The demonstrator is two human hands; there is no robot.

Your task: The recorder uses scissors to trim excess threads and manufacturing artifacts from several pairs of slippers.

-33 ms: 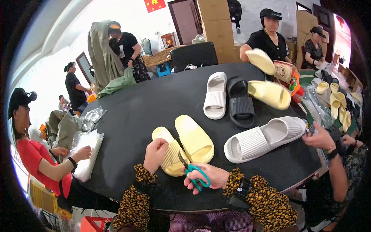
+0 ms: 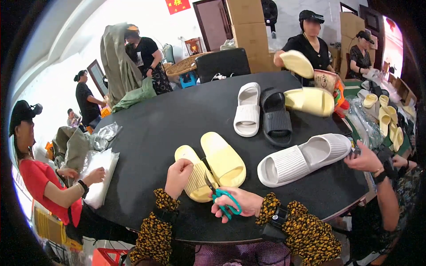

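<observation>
Pinched closed, my left hand (image 2: 179, 177) rests against the left edge of a pale yellow slide slipper (image 2: 198, 191); whatever is between its fingertips is hidden. My right hand (image 2: 245, 200) grips a pair of scissors (image 2: 218, 194) with teal handles, their dark blades over that slipper's strap. Beside it lies a matching yellow slipper (image 2: 219, 153), toe toward me. A short dark strand shows between the two slippers. To the right sit light grey slippers (image 2: 284, 166), end to end.
Farther back on the black table (image 2: 155, 128) are a white slipper (image 2: 247, 108) and a black slipper (image 2: 276, 117). Across, a person holds one yellow slipper (image 2: 298, 64) above another (image 2: 310, 101). Someone's hand (image 2: 364, 158) touches the grey slippers. Clear bags (image 2: 100, 177) lie left.
Across the table, the person's raised yellow slipper has shifted slightly left and the one beneath it has risen a little. The hand at the right has moved slightly left. My hands stay put.
</observation>
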